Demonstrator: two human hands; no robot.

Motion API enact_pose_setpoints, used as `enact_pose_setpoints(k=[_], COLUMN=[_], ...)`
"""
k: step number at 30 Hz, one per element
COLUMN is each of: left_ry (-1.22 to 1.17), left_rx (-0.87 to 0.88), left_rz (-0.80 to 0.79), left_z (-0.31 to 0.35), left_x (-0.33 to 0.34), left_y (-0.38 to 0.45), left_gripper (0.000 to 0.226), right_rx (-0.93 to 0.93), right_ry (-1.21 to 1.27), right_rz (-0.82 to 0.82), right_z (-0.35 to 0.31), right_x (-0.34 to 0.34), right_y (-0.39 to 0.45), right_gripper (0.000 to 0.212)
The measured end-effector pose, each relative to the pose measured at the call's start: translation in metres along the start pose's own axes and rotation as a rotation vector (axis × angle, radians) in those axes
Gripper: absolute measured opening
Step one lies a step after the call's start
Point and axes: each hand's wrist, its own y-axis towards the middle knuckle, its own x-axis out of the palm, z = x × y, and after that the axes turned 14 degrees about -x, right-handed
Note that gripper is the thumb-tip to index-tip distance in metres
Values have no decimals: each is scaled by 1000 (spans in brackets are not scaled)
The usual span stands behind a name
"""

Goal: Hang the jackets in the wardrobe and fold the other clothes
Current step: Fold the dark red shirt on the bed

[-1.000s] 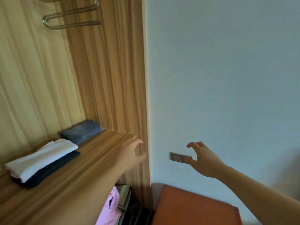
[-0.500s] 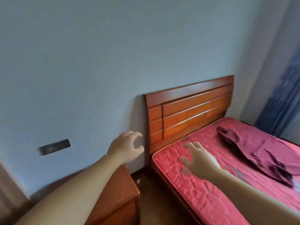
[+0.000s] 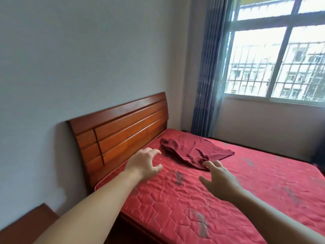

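Note:
A dark red garment (image 3: 195, 152) lies crumpled on the red quilted mattress (image 3: 228, 199), near the headboard. My left hand (image 3: 145, 163) hovers over the mattress just left of the garment, fingers loosely curled and holding nothing. My right hand (image 3: 218, 176) is stretched out with fingers spread, its fingertips at the garment's near edge; whether they touch it I cannot tell. The wardrobe is out of view.
A wooden headboard (image 3: 121, 132) stands against the pale wall. A wooden bedside cabinet (image 3: 26, 224) shows at the lower left. A blue curtain (image 3: 209, 71) hangs beside a barred window (image 3: 277, 55) at the right.
The view has swung right from the wardrobe shelf to the bed. Both hands have come forward over the mattress, and the right hand now reaches the dark red garment's edge.

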Motion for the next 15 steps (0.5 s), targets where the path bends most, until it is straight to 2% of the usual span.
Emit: enact_pose_setpoints(k=[6,15], left_ry=[73,12], left_rx=[70,25], left_rz=[-72,-151], left_z=[53,34], left_x=[37,105], left_y=[12,131], left_gripper=[55,52], right_rx=[78,160], right_ry=[19,-26], right_rz=[-27,-83], right_z=[57,111], right_x=[-2,34], right_y=[-24,62], right_gripper=[58,57])
